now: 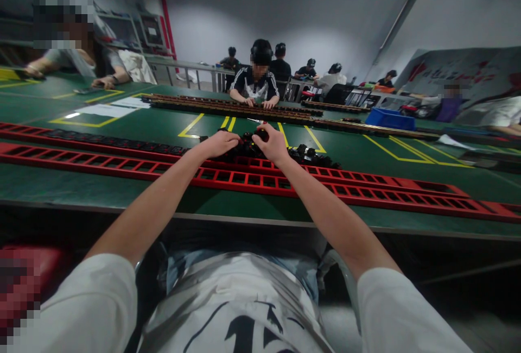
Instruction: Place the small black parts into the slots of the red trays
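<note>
Both my hands are over a pile of small black parts (311,155) on the green table. My left hand (221,144) is at the pile's left part, its fingers bent and close together at the black pieces; what they hold is hidden. My right hand (271,142) curls its thumb and fingers round a small dark part (261,136). Two long red slotted frames (244,182) lie crosswise in front of the pile. A row of flat black pieces (118,141) sits along the rear red frame at the left.
Across the green table (163,119), a person (256,84) handles long brown strips (195,104). A blue bin (391,119) stands at the right rear. White papers (109,108) lie left. Another person (81,54) sits at the far left.
</note>
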`<state>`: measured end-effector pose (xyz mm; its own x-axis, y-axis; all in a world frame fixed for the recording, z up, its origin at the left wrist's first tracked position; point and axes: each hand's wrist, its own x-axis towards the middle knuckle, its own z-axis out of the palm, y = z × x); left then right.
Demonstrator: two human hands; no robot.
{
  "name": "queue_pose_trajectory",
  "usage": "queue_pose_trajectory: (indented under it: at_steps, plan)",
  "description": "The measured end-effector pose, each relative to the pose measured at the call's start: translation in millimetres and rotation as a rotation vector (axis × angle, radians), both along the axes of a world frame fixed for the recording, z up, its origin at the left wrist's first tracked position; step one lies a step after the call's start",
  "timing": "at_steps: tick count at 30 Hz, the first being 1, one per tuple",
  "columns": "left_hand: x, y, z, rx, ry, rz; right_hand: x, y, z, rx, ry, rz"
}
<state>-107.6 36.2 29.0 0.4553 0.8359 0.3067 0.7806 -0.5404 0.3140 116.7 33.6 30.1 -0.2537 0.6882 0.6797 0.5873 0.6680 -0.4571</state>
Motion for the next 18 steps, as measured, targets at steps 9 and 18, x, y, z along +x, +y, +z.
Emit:
queue_pose_trajectory:
  at_steps: [9, 18]
  plan:
    - [-0.2, 3.1, -1.4, -0.043, -0.039, 0.069, 0.2, 0.0, -0.8, -0.002, 0.001, -0.003]
    - [11.5, -14.8, 0.8, -0.153, -0.367, 0.017, 0.0, -1.1, 0.6, 0.003, 0.013, -0.006]
